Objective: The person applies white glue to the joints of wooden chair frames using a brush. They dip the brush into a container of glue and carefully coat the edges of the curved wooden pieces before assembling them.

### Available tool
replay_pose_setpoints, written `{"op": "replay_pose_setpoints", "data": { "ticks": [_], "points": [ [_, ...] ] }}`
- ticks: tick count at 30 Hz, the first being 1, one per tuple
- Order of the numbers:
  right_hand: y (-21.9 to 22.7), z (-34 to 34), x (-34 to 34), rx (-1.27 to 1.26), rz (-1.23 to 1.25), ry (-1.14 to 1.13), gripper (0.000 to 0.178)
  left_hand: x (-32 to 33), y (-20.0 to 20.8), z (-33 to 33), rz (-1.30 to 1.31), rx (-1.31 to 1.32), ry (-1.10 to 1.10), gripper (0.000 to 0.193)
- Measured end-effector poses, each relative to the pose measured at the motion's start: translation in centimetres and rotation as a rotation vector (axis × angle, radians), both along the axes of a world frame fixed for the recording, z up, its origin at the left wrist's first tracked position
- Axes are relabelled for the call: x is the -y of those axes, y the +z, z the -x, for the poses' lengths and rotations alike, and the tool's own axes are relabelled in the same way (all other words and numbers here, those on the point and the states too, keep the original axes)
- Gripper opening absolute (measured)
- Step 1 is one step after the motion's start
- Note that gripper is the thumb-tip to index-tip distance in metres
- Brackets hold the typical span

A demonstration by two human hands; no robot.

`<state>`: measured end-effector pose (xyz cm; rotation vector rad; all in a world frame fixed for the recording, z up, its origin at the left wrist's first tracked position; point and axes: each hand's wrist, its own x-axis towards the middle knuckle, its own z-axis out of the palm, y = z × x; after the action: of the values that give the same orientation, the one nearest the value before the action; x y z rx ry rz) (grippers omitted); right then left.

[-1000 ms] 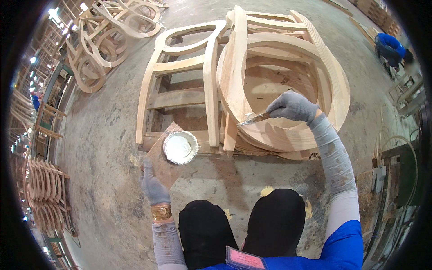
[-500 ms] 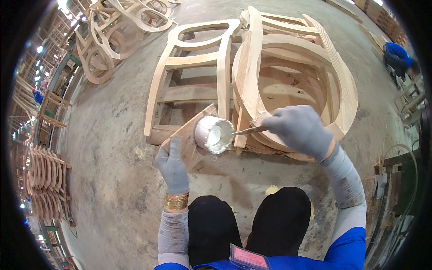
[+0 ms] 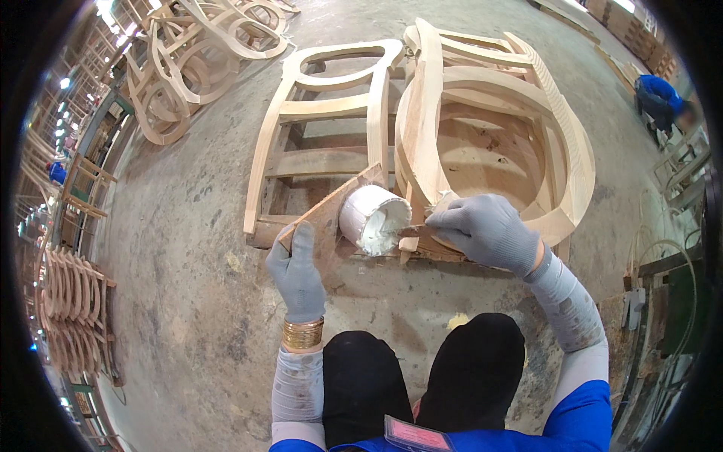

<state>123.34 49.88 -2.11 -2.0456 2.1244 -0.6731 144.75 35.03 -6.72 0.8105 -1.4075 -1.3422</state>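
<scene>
My left hand (image 3: 298,277), gloved in grey, grips the corner of a flat wooden board (image 3: 322,224) between thumb and fingers. Against this board sits a white cup (image 3: 360,211), tilted with its mouth toward the right and smeared with white paste (image 3: 382,230). My right hand (image 3: 489,232), gloved too, is closed on a thin flat stick (image 3: 410,233); its tip is at the cup's rim, and much of it is hidden by the fingers. Just beyond both hands lie a pale wooden chair frame (image 3: 423,124) with a rounded seat and a ladder-like chair back frame (image 3: 324,105).
More curved wooden frames (image 3: 169,83) are heaped at the far left, with stacked curved parts (image 3: 71,301) below on the left. A person in blue (image 3: 657,94) bends down at the far right. A hose (image 3: 691,301) loops by the right-hand bench.
The board and cup have shifted right with my left hand. My right hand has come slightly left and lower, bringing the stick closer to the cup's mouth.
</scene>
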Motion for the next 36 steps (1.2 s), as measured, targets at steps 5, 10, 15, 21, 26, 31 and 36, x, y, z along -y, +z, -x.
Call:
{"op": "replay_pose_setpoints", "data": {
  "ticks": [5,10,15,21,26,31,36],
  "points": [
    [-1.1,0.0,-0.1,0.144,0.037,0.037,0.017,0.7,-1.7,-0.4,-0.091,-0.044,-0.015,0.025],
    [-0.6,-1.5,-1.0,0.095,-0.108,-0.076,0.016,0.4,-2.4,0.1,-0.188,-0.069,0.031,0.026],
    [-2.7,-1.0,-1.9,0.441,-0.114,-0.031,0.020,0.1,-3.6,0.5,-0.292,-0.145,0.004,0.029],
    [-3.0,-0.6,-3.4,0.727,-0.137,-0.170,0.019,-0.5,-4.6,0.6,-0.442,-0.160,-0.026,0.026],
    [-2.0,1.5,-4.4,-0.039,0.062,-0.205,0.021,-1.4,-5.3,1.2,-0.393,-0.106,-0.070,0.022],
    [-1.6,3.4,-3.5,-0.466,0.100,-0.242,0.019,-1.5,-4.6,2.5,-0.286,-0.047,-0.030,0.022],
    [-1.6,3.7,-2.1,-0.612,0.045,-0.159,0.020,-1.1,-4.7,3.0,-0.255,-0.024,0.011,0.022]
  ]
}}
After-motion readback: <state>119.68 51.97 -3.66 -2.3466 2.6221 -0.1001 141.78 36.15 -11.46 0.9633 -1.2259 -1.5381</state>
